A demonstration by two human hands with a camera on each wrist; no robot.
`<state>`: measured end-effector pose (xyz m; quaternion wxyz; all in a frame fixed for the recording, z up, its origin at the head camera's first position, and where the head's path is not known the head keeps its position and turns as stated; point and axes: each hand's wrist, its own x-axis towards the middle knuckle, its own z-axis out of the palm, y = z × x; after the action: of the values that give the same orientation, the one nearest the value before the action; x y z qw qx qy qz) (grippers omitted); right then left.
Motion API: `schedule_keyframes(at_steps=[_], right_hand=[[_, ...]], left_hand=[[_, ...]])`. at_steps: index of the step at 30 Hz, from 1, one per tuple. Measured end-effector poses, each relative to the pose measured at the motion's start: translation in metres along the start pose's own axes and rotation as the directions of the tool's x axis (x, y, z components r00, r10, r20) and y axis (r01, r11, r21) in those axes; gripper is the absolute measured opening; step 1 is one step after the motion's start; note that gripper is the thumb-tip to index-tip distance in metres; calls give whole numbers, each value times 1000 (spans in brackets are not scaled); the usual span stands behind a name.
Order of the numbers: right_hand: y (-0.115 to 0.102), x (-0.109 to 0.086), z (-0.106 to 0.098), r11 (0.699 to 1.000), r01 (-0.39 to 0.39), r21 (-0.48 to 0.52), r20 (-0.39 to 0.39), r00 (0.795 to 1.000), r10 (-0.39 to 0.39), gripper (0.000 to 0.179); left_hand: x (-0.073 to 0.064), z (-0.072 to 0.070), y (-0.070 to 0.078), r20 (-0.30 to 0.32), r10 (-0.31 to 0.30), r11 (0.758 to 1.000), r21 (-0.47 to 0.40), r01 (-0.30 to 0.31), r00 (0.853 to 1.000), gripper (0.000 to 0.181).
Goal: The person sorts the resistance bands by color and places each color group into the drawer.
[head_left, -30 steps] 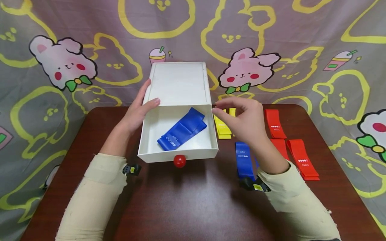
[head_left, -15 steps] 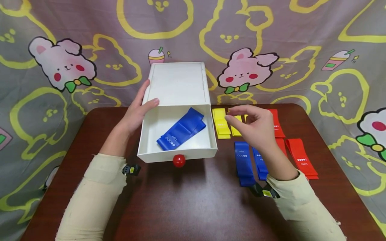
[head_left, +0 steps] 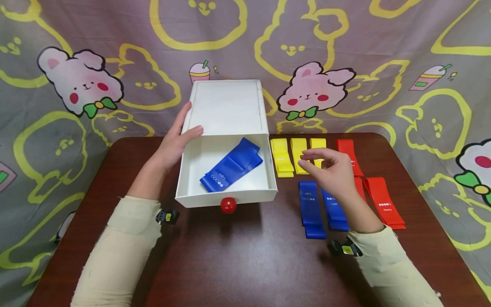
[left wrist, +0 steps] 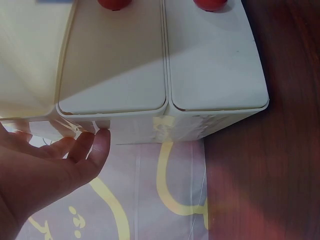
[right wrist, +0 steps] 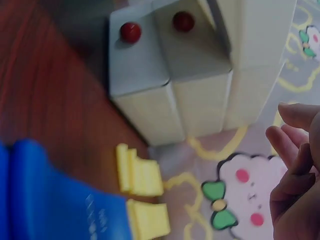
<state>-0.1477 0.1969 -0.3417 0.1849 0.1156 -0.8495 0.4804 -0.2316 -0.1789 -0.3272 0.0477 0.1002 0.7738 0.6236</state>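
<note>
The white drawer cabinet (head_left: pixel 226 106) has its top drawer (head_left: pixel 253 196) pulled out, with a red ball knob (head_left: pixel 228 205) on the front. Inside lies a folded blue resistance band (head_left: pixel 232 164). My left hand (head_left: pixel 168 147) holds the cabinet's left side, thumb over the top's front edge; its fingertips (left wrist: pixel 102 142) touch the side wall. My right hand (head_left: pixel 333 172) hovers above the bands, thumb and fingers bent and apart, holding nothing. Under and beside it are yellow bands (head_left: pixel 281 157), blue bands (head_left: pixel 312 211) and red bands (head_left: pixel 385 202), one red partly hidden by the hand.
Two lower drawers (right wrist: pixel 142 60) with red knobs stand beneath the pulled-out one. The brown table (head_left: pixel 238 260) carries everything. A patterned curtain (head_left: pixel 238 55) hangs right behind the cabinet and around the table's sides.
My right hand has moved away from the drawer's right side, rightward and toward me, uncovering the yellow and blue bands. My left hand stays on the cabinet.
</note>
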Motion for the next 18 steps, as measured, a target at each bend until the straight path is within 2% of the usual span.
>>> schedule_keyframes(at_steps=[6, 10, 18], right_hand=[[61, -3, 0, 996, -66, -61, 25, 997, 68, 26], [77, -6, -2, 988, -111, -105, 56, 992, 117, 28], [103, -13, -2, 981, -154, -114, 137, 976, 169, 35]], left_hand=[[-1, 0, 1, 6, -7, 1000, 7, 7, 1000, 81], [-1, 0, 1, 4, -9, 1000, 4, 9, 1000, 81], [-1, 0, 0, 0, -14, 1000, -15, 14, 1000, 81]])
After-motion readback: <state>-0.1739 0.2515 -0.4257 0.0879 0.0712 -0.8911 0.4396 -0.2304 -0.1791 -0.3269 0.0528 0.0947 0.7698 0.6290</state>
